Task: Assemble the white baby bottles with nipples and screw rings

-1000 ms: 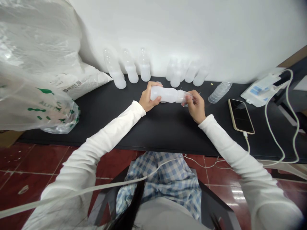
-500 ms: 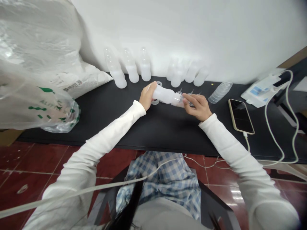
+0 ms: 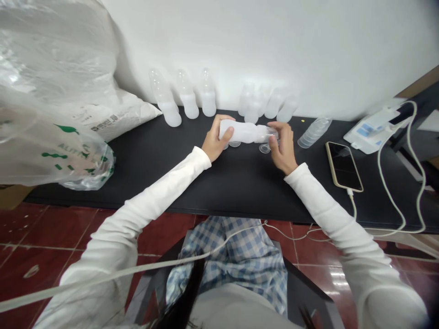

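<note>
My left hand [image 3: 217, 138] is wrapped round the base end of a white bottle [image 3: 243, 132], which lies sideways above the black table. At the bottle's right end sits a clear cap [image 3: 265, 134], and my right hand [image 3: 284, 145] grips it between thumb and fingers. Just below the cap a small clear round piece [image 3: 264, 148] rests on the table. Other clear round pieces [image 3: 235, 143] show under the bottle near my left hand, partly hidden.
Three capped bottles [image 3: 188, 104] stand at the back left, several white bottles [image 3: 251, 109] at the back centre. Stacked clear caps [image 3: 314, 132], a phone [image 3: 344, 166] with a cable and a white box [image 3: 372, 130] are on the right. Plastic bags [image 3: 85, 155] fill the left.
The bottle has levelled out and shifted slightly right. My right hand has closed round the clear cap at its end, and my left thumb now lies across the bottle.
</note>
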Action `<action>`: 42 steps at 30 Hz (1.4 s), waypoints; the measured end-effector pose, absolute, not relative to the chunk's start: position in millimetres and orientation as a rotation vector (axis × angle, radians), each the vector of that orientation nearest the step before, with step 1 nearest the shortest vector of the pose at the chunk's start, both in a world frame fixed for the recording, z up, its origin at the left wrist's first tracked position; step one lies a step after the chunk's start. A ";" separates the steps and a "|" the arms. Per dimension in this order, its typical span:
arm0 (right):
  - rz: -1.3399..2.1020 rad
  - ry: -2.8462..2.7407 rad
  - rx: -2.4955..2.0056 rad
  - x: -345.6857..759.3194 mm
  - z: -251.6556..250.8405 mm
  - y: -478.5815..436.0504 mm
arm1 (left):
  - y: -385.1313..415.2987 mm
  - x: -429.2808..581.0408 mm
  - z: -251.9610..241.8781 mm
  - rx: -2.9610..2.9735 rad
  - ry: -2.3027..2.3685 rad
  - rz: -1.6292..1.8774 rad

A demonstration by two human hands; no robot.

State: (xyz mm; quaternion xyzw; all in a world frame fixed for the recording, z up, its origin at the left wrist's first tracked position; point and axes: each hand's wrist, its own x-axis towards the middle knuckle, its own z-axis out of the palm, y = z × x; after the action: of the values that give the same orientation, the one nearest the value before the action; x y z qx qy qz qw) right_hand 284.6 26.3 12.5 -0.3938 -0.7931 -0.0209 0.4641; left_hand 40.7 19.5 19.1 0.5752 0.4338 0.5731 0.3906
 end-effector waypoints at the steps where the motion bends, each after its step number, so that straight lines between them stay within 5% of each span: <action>1: -0.002 -1.992 -0.998 286.0 11.3 27.2 | 18.1 39.3 19.4 1.505 1.080 1.453; 5: -0.016 -2.092 -0.948 291.0 10.5 31.3 | 20.0 35.0 19.3 1.485 1.066 1.464; 11: -0.514 -2.222 -0.881 299.5 7.4 36.2 | 31.0 38.0 22.0 1.273 1.123 1.380; 18: -0.518 -2.369 -1.007 304.4 0.8 42.6 | 25.7 38.0 39.9 1.250 1.084 1.128; 26: -0.681 -1.868 -1.081 338.2 -0.4 53.4 | 43.7 13.5 43.3 1.025 1.056 1.280; 42: -0.441 -1.757 -1.174 329.5 5.6 55.5 | 153.1 75.7 16.5 1.501 1.445 1.359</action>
State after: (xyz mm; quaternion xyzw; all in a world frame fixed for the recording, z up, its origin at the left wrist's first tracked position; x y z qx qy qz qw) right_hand 329.5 55.5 5.6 -0.4793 -0.7178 -0.1799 0.4719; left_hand 75.7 153.1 16.5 0.5716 0.5500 0.5174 0.3212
